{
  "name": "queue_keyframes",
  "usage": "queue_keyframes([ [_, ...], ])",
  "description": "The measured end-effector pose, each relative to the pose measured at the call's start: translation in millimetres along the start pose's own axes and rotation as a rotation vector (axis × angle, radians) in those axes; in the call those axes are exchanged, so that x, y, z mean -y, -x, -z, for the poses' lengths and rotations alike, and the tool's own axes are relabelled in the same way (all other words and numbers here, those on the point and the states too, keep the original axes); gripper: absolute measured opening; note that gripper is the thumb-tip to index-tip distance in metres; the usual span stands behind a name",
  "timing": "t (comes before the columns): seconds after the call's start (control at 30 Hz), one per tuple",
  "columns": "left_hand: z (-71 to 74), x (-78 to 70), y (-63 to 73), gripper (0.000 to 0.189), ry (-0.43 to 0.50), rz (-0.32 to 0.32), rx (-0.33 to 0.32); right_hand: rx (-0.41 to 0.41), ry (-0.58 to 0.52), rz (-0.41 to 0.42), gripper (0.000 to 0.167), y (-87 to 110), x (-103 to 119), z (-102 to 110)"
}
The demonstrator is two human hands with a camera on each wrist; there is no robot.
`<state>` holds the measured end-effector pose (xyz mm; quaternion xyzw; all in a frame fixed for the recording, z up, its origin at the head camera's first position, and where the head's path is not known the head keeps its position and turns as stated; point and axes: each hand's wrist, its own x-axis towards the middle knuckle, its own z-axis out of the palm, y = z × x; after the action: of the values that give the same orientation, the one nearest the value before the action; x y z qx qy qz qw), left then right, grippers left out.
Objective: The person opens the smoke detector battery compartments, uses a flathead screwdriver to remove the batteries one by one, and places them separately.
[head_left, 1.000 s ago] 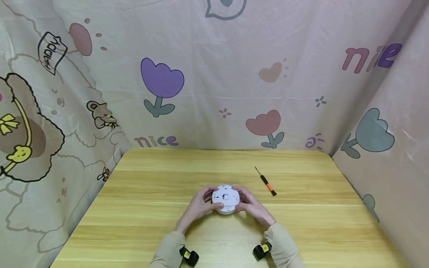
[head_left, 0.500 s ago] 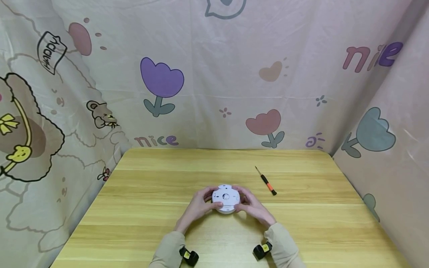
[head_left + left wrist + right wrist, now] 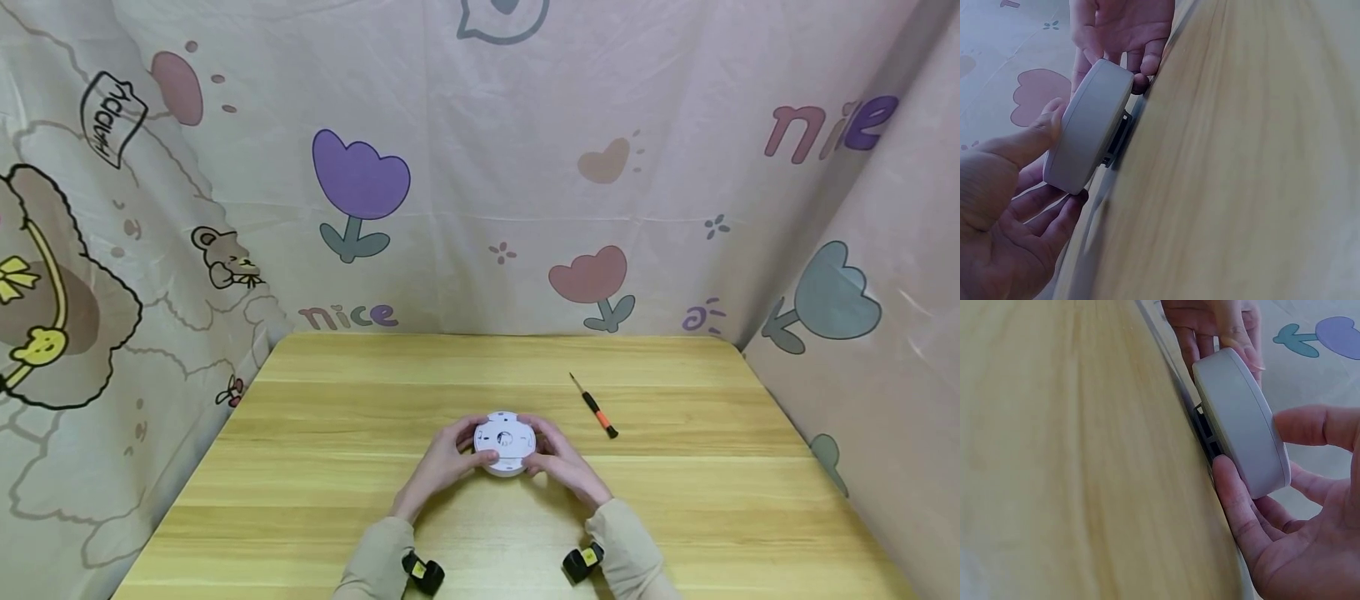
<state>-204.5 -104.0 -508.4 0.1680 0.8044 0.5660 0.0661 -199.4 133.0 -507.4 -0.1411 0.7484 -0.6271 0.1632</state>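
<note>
A round white device that looks like a smoke detector (image 3: 505,446) is held between both hands near the front middle of the table. Its flat back, with slots and a round centre opening, faces up. The left hand (image 3: 447,454) grips its left rim, thumb on top and fingers beneath. On the opposite rim, the right hand (image 3: 564,461) holds it in the same way. In the right wrist view, a dark slotted part shows under the detector's (image 3: 1241,422) smooth side wall, close to the tabletop. Most of its underside is hidden.
A small screwdriver (image 3: 596,410) with a black and orange handle lies on the wooden table (image 3: 337,417), beyond the right hand. A patterned cloth (image 3: 480,167) hangs behind the table and along both sides. Each wrist wears a black camera (image 3: 423,573).
Both hands keep their grip on the smoke detector, which stays almost in place. The right wrist has shifted very slightly to the left. The screwdriver has not moved.
</note>
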Motion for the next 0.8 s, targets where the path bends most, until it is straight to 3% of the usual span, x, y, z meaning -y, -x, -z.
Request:
queue_keyframes([
  [0.8,3.6,-1.8,-2.6,0.068,-0.021,0.008,0.052,0.039,0.035,0.019,0.073,-4.0,-2.5,2.7],
])
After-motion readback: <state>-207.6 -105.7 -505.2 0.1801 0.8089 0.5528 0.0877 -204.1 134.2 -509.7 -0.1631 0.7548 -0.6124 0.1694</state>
